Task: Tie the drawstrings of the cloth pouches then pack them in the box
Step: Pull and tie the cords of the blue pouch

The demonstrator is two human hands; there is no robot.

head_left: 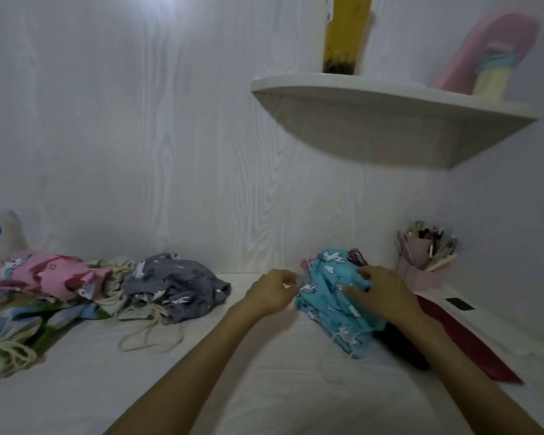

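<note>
Both of my bare forearms reach up from the near edge across the pale wood-grain surface (76, 387) toward the turquoise cloth pouch printed with white unicorns (330, 306). That pouch lies bunched on the surface, its far end against the wall, directly under my right hand (387, 296), whose fingers (355, 291) curl down into the fabric and hold it in place. Just beside it, my left hand (272, 293) has its fingers pressed together at the pouch's near-left edge, pinching what I judge to be the drawstring, though the cord itself is too small and blurred to make out. So the step in hand is tying this pouch's drawstring. Well off beyond my left hand sit the other pouches: a grey unicorn-print cloth pouch (176, 287) with loose cream cords (148, 334) trailing toward me, and beyond it a pink printed cloth pouch (41, 274) heaped on more patterned fabric. Beside my right wrist lies a flat dark red piece (459, 337), perhaps the box or its lid; I cannot tell which. Next I would need to draw the cord taut to cinch the mouth, then knot it while the right fingers keep the fabric from sliding.
</note>
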